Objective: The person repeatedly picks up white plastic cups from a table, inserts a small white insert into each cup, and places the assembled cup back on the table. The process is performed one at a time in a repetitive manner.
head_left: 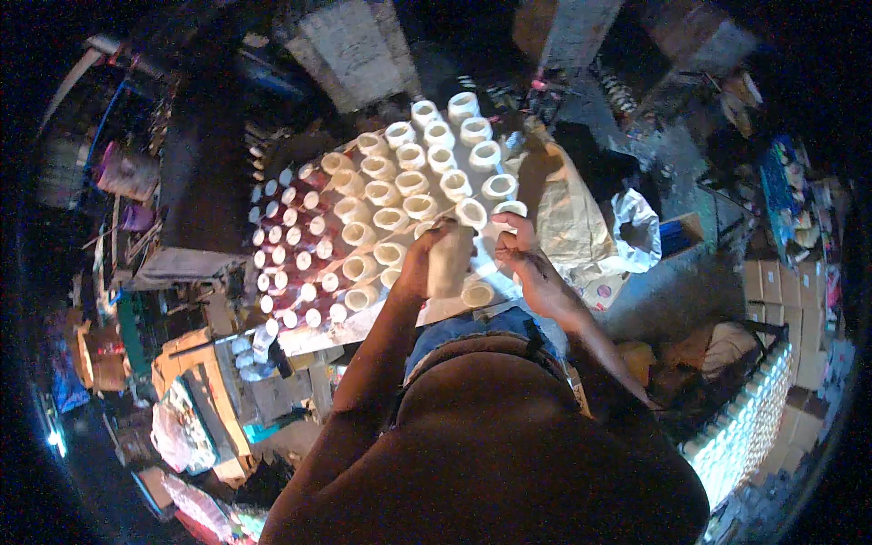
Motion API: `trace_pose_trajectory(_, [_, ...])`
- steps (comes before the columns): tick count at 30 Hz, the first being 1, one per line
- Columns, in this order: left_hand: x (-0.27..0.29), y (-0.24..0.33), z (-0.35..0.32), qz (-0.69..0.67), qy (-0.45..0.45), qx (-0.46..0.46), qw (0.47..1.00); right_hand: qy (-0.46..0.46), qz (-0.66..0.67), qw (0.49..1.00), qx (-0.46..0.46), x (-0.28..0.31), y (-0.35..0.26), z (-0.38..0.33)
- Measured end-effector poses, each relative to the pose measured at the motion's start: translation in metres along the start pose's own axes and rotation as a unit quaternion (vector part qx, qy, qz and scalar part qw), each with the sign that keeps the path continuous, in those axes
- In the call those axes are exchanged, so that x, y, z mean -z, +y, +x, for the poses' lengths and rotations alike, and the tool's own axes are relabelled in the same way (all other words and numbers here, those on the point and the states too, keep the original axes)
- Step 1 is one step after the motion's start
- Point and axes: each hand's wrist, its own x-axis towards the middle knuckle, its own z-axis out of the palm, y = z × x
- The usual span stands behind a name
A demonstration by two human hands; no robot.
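My left hand [421, 257] is closed round a beige, rounded pot [449, 266], held upright in front of my waist. Just to its right, my right hand [525, 254] has its fingers curled and thumb and fingertip close together; whatever it may pinch is too small to make out. Beyond both hands, rows of cream, wide-mouthed pots [411, 156] stand upright on the table [313, 341]. One pot [471, 213] stands right behind the gap between my hands. Another pot [478, 293] sits close to my body, below the held one.
Dark red bottles with white caps [290, 217] fill the table's left side. Brown paper [570, 213] and a white plastic bag [637, 232] lie to the right. Cardboard boxes [786, 295] are stacked at far right, and a cardboard piece [186, 350] lies at left.
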Motion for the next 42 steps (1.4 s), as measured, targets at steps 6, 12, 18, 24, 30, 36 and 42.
trace_pose_trajectory(6, [-0.043, 0.021, -0.012, 0.247, -0.114, -0.068, 0.96, 0.068, -0.044, 0.992, 0.098, -0.006, -0.007, -0.003])
trace_pose_trajectory(12, [-0.054, 0.03, -0.013, 0.486, -0.121, -0.175, 0.848, 0.114, -0.051, 0.986, 0.109, -0.021, -0.023, -0.008])
trace_pose_trajectory(18, [-0.06, 0.037, -0.015, 0.49, -0.178, -0.289, 0.803, 0.176, -0.197, 0.961, 0.078, -0.025, -0.039, -0.023])
trace_pose_trajectory(24, [-0.07, 0.05, -0.022, 0.55, -0.194, -0.302, 0.754, 0.118, -0.126, 0.982, 0.082, -0.013, -0.037, -0.028])
trace_pose_trajectory(30, [-0.089, 0.033, -0.021, 0.45, -0.125, -0.334, 0.818, 0.154, -0.236, 0.951, 0.127, 0.014, -0.052, -0.033])
trace_pose_trajectory(36, [-0.114, 0.022, -0.019, 0.485, -0.085, -0.334, 0.804, 0.15, -0.338, 0.91, 0.19, 0.031, -0.078, -0.044])
trace_pose_trajectory(42, [-0.12, 0.013, -0.011, 0.531, -0.03, -0.375, 0.759, 0.147, -0.394, 0.869, 0.261, 0.05, -0.073, -0.041])
